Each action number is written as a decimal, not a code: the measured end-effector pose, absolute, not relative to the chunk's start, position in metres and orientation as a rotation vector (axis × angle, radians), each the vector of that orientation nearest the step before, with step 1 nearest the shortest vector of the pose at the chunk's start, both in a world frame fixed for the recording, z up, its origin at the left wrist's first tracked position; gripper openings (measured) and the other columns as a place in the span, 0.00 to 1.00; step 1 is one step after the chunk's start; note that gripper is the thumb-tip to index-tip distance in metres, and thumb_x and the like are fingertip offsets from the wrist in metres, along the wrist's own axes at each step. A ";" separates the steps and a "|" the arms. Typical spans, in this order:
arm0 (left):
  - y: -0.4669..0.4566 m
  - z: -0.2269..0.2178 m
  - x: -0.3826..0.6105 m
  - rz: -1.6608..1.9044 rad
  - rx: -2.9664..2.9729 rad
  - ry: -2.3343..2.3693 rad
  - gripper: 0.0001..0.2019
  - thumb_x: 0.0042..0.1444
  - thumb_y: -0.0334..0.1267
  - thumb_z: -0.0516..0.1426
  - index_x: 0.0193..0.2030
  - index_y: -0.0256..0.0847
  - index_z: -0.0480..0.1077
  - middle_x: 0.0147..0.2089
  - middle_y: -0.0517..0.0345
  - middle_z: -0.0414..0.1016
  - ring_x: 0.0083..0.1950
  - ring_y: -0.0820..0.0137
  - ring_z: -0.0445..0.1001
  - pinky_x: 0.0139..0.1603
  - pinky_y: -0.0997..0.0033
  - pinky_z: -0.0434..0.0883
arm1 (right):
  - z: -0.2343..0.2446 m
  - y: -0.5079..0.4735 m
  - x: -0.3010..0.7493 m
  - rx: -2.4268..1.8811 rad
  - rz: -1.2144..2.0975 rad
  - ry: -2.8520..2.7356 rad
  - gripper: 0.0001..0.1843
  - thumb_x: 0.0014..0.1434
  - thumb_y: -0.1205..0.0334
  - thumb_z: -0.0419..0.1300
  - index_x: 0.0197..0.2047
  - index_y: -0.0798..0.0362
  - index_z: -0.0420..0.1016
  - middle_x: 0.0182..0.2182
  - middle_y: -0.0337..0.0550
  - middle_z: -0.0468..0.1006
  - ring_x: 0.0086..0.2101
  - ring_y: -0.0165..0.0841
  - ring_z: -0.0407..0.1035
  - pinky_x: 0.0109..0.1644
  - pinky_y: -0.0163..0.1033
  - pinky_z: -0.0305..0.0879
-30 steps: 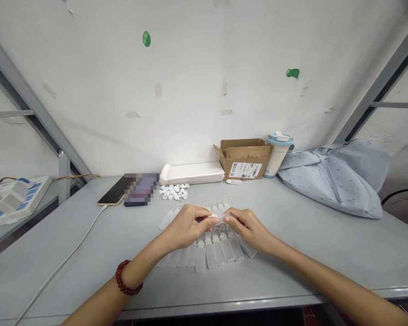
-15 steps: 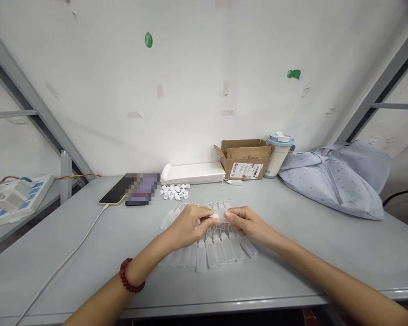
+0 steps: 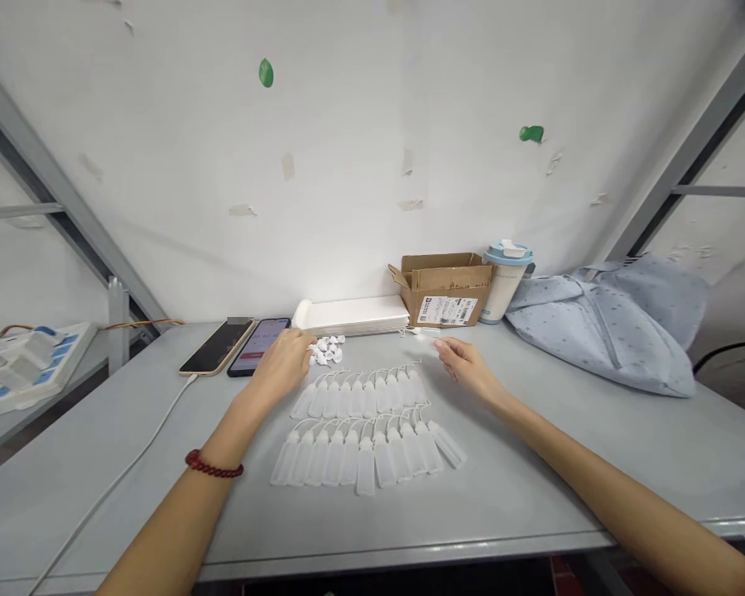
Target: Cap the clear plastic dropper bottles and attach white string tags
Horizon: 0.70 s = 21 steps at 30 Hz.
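Observation:
My left hand (image 3: 284, 364) reaches over the left part of a pile of small white caps (image 3: 328, 349). Its fingers are curled down and closed, their tips partly hidden, so what they grip cannot be made out. My right hand (image 3: 465, 366) is at the right, thumb and fingers drawn together. A blurred translucent piece (image 3: 423, 338) shows at those fingertips, just below a small bottle lying by the cardboard box. Between my forearms, translucent squeeze bottles with thin white curved tubes lie in two rows, an upper row (image 3: 360, 397) and a lower row (image 3: 335, 455).
Two phones (image 3: 214, 348) lie at the left, one with a white charging cable (image 3: 130, 463). A flat white stack (image 3: 353, 314), an open cardboard box (image 3: 447, 290) and a lidded cup (image 3: 502, 285) line the wall. Blue patterned cloth (image 3: 602, 331) lies at the right.
My hands have parted from the white-capped piece they held together above the bottles. The left went to the cap pile, the right moved toward the box. Both bottle rows are uncovered.

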<state>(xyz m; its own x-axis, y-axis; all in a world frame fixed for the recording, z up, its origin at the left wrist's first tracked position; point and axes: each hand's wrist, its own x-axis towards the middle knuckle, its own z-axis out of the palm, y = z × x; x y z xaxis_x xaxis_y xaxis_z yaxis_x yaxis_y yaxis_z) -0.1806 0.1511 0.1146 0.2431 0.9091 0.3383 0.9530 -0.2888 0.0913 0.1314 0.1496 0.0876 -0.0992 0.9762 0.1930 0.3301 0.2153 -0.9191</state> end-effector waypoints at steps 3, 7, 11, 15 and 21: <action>0.157 0.107 -0.185 -0.427 -2.433 -1.781 0.13 0.55 0.29 0.48 0.42 0.35 0.72 0.42 0.46 0.74 0.48 0.56 0.70 0.47 0.61 0.67 | 0.079 0.159 0.134 -1.341 0.748 -1.713 0.19 0.58 0.48 0.48 0.36 0.55 0.69 0.28 0.42 0.70 0.29 0.34 0.63 0.34 0.38 0.60; 0.159 0.102 -0.180 -0.321 -2.484 -1.793 0.13 0.54 0.27 0.48 0.39 0.36 0.73 0.40 0.46 0.74 0.45 0.59 0.72 0.45 0.63 0.67 | 0.072 0.166 0.136 -1.412 0.606 -1.817 0.23 0.60 0.55 0.46 0.53 0.57 0.67 0.47 0.50 0.73 0.46 0.41 0.65 0.51 0.43 0.58; 0.159 0.101 -0.177 -0.286 -2.502 -1.799 0.14 0.52 0.24 0.48 0.39 0.35 0.73 0.40 0.46 0.75 0.45 0.60 0.72 0.45 0.66 0.66 | 0.068 0.171 0.137 -1.523 0.504 -1.931 0.25 0.61 0.58 0.45 0.58 0.59 0.63 0.43 0.52 0.73 0.43 0.41 0.67 0.49 0.44 0.61; 0.159 0.102 -0.178 -0.252 -2.517 -1.806 0.13 0.50 0.24 0.49 0.38 0.35 0.73 0.39 0.47 0.76 0.43 0.61 0.73 0.44 0.67 0.66 | 0.065 0.176 0.139 -1.539 0.419 -2.019 0.24 0.60 0.61 0.46 0.58 0.57 0.64 0.37 0.49 0.73 0.37 0.38 0.68 0.45 0.42 0.63; 0.157 0.104 -0.180 -0.202 -2.502 -1.805 0.13 0.50 0.23 0.49 0.37 0.35 0.72 0.39 0.46 0.76 0.44 0.60 0.73 0.44 0.67 0.66 | 0.061 0.181 0.144 -1.511 0.365 -2.053 0.23 0.59 0.64 0.48 0.58 0.57 0.65 0.34 0.47 0.71 0.35 0.37 0.67 0.43 0.41 0.63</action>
